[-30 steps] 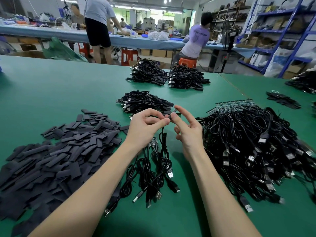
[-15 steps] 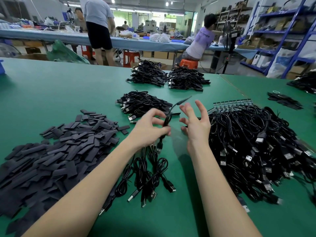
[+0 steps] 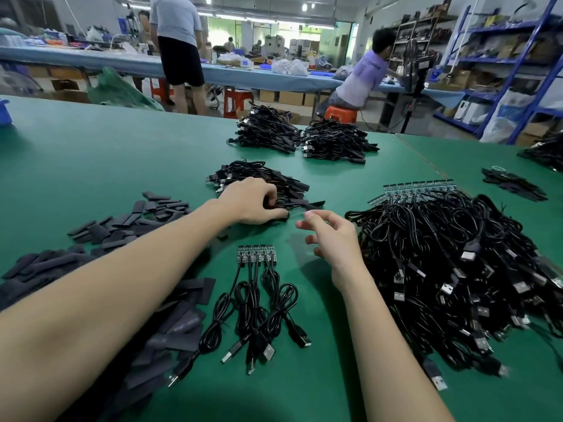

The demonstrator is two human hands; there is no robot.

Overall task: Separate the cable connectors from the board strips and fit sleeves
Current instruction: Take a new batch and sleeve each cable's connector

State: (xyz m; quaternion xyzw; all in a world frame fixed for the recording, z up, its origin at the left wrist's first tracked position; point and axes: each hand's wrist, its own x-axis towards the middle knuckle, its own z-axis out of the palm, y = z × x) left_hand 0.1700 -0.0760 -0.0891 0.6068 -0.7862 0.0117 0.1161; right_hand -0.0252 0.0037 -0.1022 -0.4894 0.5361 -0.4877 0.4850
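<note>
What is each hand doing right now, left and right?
Left hand: fingers curled round a sleeved cable at the finished pile.
Right hand: open, fingers loosely curled, holding nothing.

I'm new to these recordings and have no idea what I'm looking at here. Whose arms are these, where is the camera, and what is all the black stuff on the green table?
No machine here: a person works bare-handed, filmed by a camera worn on their head, looking down. The left hand grips a black cable over a small cable pile on the green table. The right hand hovers with loosely curled fingers, holding nothing. At left lie flat black sleeves; in the middle, a short board strip with cables attached; at right, a big cable heap.
</note>
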